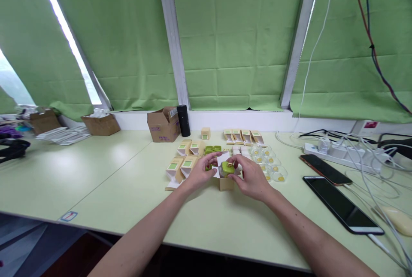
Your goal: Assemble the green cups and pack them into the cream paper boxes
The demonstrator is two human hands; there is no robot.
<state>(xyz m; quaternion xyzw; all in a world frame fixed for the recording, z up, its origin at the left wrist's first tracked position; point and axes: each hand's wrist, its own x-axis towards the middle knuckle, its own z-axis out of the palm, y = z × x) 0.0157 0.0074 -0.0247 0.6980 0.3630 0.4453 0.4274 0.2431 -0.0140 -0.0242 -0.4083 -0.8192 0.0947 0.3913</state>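
Note:
My left hand and my right hand meet over the middle of the pale green table. Between their fingertips sits a small green object with a white card or flap behind it, on top of an open tan box. Both hands pinch around this object and its packaging. Left of the hands lie several tan boxes with green labels. Right of the hands lie several clear plastic shells with yellow centres.
A cardboard box and a black cylinder stand at the back by the window. Two phones lie at right near a white power strip with tangled cables. More cardboard boxes sit far left.

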